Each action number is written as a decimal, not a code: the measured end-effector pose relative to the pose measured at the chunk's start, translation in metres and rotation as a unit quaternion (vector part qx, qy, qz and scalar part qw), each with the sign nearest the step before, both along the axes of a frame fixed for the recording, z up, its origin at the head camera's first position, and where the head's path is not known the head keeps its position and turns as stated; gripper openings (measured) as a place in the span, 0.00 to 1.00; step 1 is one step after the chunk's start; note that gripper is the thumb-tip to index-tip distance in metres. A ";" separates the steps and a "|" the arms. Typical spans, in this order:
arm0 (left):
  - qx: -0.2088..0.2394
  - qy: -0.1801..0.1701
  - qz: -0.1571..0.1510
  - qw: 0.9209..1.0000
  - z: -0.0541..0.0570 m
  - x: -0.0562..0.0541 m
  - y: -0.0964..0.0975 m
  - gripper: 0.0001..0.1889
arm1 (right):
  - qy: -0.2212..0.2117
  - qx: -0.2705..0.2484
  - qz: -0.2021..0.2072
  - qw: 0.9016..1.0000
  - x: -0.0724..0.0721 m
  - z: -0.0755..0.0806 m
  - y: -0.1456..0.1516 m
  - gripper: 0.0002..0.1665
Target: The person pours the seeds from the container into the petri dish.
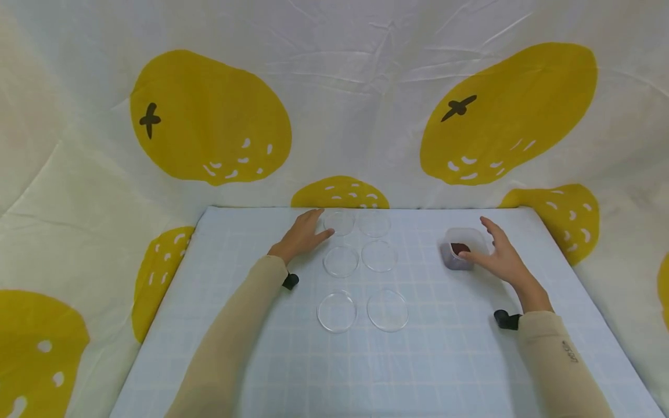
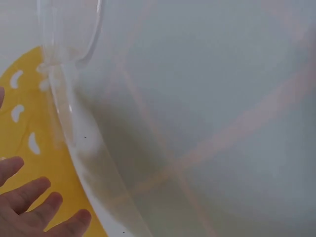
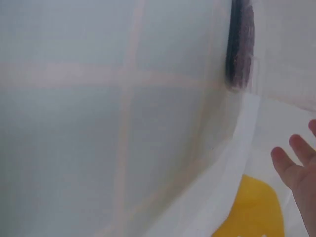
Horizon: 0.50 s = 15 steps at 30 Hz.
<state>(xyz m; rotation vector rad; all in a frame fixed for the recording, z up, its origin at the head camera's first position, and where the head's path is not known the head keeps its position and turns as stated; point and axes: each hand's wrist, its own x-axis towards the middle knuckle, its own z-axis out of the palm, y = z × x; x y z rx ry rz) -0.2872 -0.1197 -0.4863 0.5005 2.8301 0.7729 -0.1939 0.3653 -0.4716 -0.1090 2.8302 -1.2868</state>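
Several clear round dishes point(image 1: 337, 312) lie in two columns on the table. My left hand point(image 1: 302, 237) is beside the far left dish point(image 1: 338, 223), thumb and fingers spread; whether it touches the rim, I cannot tell. In the left wrist view the fingers point(image 2: 44, 210) look loosely extended, below a clear dish edge point(image 2: 69, 29). At the right stands a clear plastic tub point(image 1: 450, 258) with dark reddish-brown contents point(image 1: 460, 248). My right hand point(image 1: 500, 255) is at its right side, thumb over the near rim and fingers apart. The right wrist view shows fingertips point(image 3: 281, 158) below the tub's dark contents point(image 3: 240, 49).
A pale checked cloth covers the table point(image 1: 334, 377). Behind it hangs a white fabric point(image 1: 355, 116) printed with yellow fruit, which also runs down both sides. Dark wrist cameras point(image 1: 506, 319) sit by the beige sleeves point(image 1: 230, 337).
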 end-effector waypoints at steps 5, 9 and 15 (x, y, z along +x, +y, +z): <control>-0.007 -0.011 -0.018 1.000 -0.005 -0.014 0.002 0.43 | -0.039 -0.007 0.019 0.999 -0.006 -0.006 0.009 0.70; -0.035 -0.021 -0.019 0.999 -0.009 -0.020 0.002 0.45 | -0.080 -0.004 0.037 0.996 -0.010 -0.009 0.012 0.72; -0.039 -0.046 -0.010 0.998 -0.012 -0.025 0.005 0.46 | -0.103 -0.016 0.043 0.994 -0.013 -0.016 0.018 0.72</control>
